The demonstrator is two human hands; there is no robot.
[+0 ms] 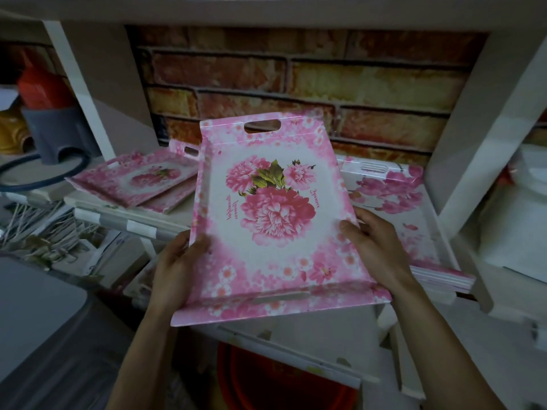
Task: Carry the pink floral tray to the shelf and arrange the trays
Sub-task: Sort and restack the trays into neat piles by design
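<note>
A pink floral tray (266,184) with a big peony print and cut-out handles is held in front of me, tilted up over the shelf (165,223). My left hand (174,267) grips its left edge. Gripping its right edge is my right hand (376,247). On the shelf to the left lie two smaller pink floral trays (130,182), stacked flat. To the right sits a stack of white trays with pink blossoms (414,220), partly hidden behind the held tray.
A brick-pattern wall (296,75) backs the shelf. White uprights (479,161) frame the bay. At the left stand a grey holder (59,134) and an orange object (38,81). Below are a red bucket (281,380) and a grey bin (38,335).
</note>
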